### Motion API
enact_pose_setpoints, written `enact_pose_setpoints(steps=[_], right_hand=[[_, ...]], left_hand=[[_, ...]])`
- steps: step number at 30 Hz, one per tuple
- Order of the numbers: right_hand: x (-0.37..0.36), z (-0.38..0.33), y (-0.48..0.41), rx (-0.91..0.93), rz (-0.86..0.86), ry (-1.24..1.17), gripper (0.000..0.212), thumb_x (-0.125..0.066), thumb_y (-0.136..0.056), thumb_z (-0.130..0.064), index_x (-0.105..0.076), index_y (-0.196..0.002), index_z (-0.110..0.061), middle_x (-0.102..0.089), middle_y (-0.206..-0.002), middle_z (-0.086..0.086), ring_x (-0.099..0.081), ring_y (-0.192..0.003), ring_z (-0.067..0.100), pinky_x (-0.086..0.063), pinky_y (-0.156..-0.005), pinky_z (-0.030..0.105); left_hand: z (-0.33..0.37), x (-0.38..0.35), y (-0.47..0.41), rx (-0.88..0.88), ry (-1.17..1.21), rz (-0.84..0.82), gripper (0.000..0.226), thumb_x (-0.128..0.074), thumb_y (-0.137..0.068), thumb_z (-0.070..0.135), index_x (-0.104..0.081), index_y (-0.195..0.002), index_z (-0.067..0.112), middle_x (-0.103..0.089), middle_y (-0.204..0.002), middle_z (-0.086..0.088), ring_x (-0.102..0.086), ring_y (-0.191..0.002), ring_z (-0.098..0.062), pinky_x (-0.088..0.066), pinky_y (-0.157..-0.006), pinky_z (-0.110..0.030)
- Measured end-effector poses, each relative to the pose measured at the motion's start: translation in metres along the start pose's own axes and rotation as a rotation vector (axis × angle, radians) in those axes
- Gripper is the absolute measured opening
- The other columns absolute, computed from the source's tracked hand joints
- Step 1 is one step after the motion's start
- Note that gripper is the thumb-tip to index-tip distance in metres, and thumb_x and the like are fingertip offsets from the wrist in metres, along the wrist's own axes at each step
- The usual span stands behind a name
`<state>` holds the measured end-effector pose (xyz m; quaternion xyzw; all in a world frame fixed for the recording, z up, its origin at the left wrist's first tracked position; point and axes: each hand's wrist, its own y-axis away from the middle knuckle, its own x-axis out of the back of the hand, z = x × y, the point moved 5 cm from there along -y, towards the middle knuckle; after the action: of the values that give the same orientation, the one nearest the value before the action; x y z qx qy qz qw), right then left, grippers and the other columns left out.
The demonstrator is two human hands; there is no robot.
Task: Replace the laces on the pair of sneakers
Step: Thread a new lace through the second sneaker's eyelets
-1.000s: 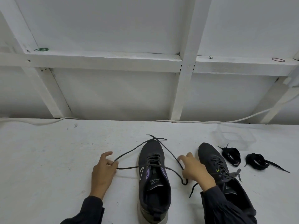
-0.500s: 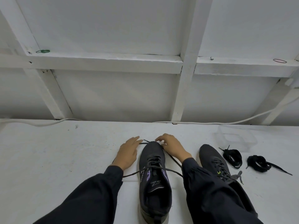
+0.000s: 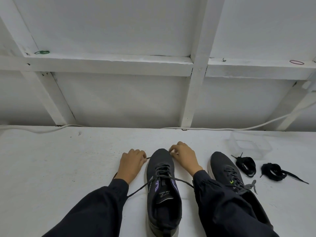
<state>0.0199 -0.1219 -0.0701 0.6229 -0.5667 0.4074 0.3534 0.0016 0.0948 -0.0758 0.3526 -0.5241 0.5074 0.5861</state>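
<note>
Left to right, as seen from my remote station: left hand [image 3: 131, 165] lies on the white table [image 3: 68, 168] just beside the toe of the centre sneaker [image 3: 162, 194], fingers curled, pinching one end of the grey lace [image 3: 140, 188]; that sneaker stands toe away from me, with lace strands running out sideways under both sleeves; right hand [image 3: 183, 157] rests at the toe's right side, fingers curled; I cannot tell whether it holds lace; second sneaker [image 3: 225, 170] stands near, laced; two black lace bundles [image 3: 246, 165] lie apart further right; clear container [image 3: 249, 144] sits behind them.
</note>
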Motion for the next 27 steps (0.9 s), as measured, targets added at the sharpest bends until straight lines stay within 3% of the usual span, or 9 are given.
enact_pose_setpoints(steps=[3, 5, 7, 9, 12, 16, 20, 23, 27], right_hand=[[0.003, -0.004, 0.000, -0.026, 0.000, 0.055, 0.014, -0.055, -0.093, -0.020, -0.067, -0.099, -0.019, -0.061, -0.099, 0.000, -0.057, -0.098, 0.021, -0.039, -0.068, 0.028], [0.014, -0.007, 0.001, -0.053, -0.001, -0.003, 0.015, -0.052, -0.092, -0.013, -0.064, -0.099, -0.010, -0.066, -0.101, 0.005, -0.060, -0.093, 0.025, -0.047, -0.072, 0.032], [0.034, -0.015, 0.004, -0.082, 0.023, -0.239, 0.015, -0.050, -0.090, -0.001, -0.063, -0.096, -0.005, -0.069, -0.097, 0.013, -0.063, -0.082, 0.028, -0.052, -0.071, 0.036], [0.059, -0.029, 0.012, -0.085, 0.026, -0.449, 0.025, -0.047, -0.089, 0.008, -0.064, -0.097, -0.009, -0.070, -0.092, 0.014, -0.062, -0.068, 0.024, -0.053, -0.060, 0.030], [0.089, -0.048, 0.035, 0.000, -0.064, -0.446, 0.037, -0.049, -0.090, 0.002, -0.069, -0.103, -0.026, -0.068, -0.083, -0.004, -0.051, -0.059, 0.007, -0.041, -0.053, 0.015], [0.098, -0.065, 0.084, 0.085, -0.224, -0.613, 0.010, -0.069, -0.090, -0.020, -0.077, -0.085, -0.022, -0.068, -0.069, -0.017, -0.049, -0.056, -0.003, -0.038, -0.057, 0.012], [0.076, -0.061, 0.123, 0.029, -0.420, -0.716, 0.005, -0.079, -0.080, -0.020, -0.078, -0.079, -0.016, -0.075, -0.079, -0.004, -0.063, -0.071, 0.005, -0.050, -0.073, 0.025], [0.064, -0.046, 0.134, -0.045, -0.431, -0.811, 0.004, -0.081, -0.078, -0.022, -0.077, -0.080, -0.020, -0.067, -0.074, -0.007, -0.049, -0.053, -0.001, -0.037, -0.052, 0.012], [0.056, -0.028, 0.136, -0.126, -0.402, -0.898, 0.003, -0.077, -0.083, -0.018, -0.075, -0.082, -0.020, -0.069, -0.076, 0.000, -0.039, -0.048, 0.001, -0.027, -0.046, 0.013]], left_hand=[[0.002, 0.001, 0.002, 0.016, 0.053, 0.002, 0.019, -0.043, -0.102, 0.031, -0.059, -0.107, 0.022, -0.060, -0.106, 0.007, -0.053, -0.099, -0.016, -0.039, -0.084, -0.031], [0.000, 0.008, 0.006, 0.102, 0.321, 0.001, 0.012, -0.047, -0.101, 0.025, -0.056, -0.100, 0.018, -0.063, -0.096, 0.003, -0.057, -0.088, -0.018, -0.044, -0.081, -0.033], [0.000, 0.019, 0.011, 0.186, 0.669, 0.005, 0.004, -0.050, -0.099, 0.013, -0.054, -0.100, 0.014, -0.067, -0.093, -0.001, -0.061, -0.077, -0.020, -0.049, -0.078, -0.035], [0.004, 0.034, 0.019, 0.195, 0.872, 0.034, 0.013, -0.047, -0.097, 0.001, -0.053, -0.102, 0.012, -0.070, -0.094, -0.001, -0.061, -0.065, -0.017, -0.052, -0.074, -0.033], [0.016, 0.052, 0.033, 0.152, 1.039, 0.009, 0.028, -0.044, -0.092, -0.008, -0.057, -0.102, 0.016, -0.069, -0.088, 0.005, -0.055, -0.055, -0.015, -0.051, -0.064, -0.025], [0.036, 0.059, 0.056, 0.091, 1.121, -0.132, 0.034, -0.044, -0.092, -0.004, -0.067, -0.098, 0.020, -0.061, -0.077, 0.010, -0.040, -0.054, -0.009, -0.037, -0.053, -0.020], [0.043, 0.056, 0.071, 0.077, 1.060, -0.178, 0.020, -0.055, -0.096, 0.012, -0.070, -0.091, 0.024, -0.070, -0.085, 0.016, -0.050, -0.065, -0.004, -0.041, -0.058, -0.014], [0.042, 0.050, 0.077, 0.086, 1.024, -0.174, 0.011, -0.066, -0.091, 0.015, -0.072, -0.089, 0.024, -0.073, -0.092, 0.008, -0.060, -0.079, -0.008, -0.048, -0.076, -0.025], [0.043, 0.045, 0.081, 0.075, 0.932, -0.136, 0.014, -0.074, -0.084, 0.021, -0.071, -0.083, 0.035, -0.069, -0.085, 0.007, -0.046, -0.056, -0.002, -0.038, -0.059, -0.012]])
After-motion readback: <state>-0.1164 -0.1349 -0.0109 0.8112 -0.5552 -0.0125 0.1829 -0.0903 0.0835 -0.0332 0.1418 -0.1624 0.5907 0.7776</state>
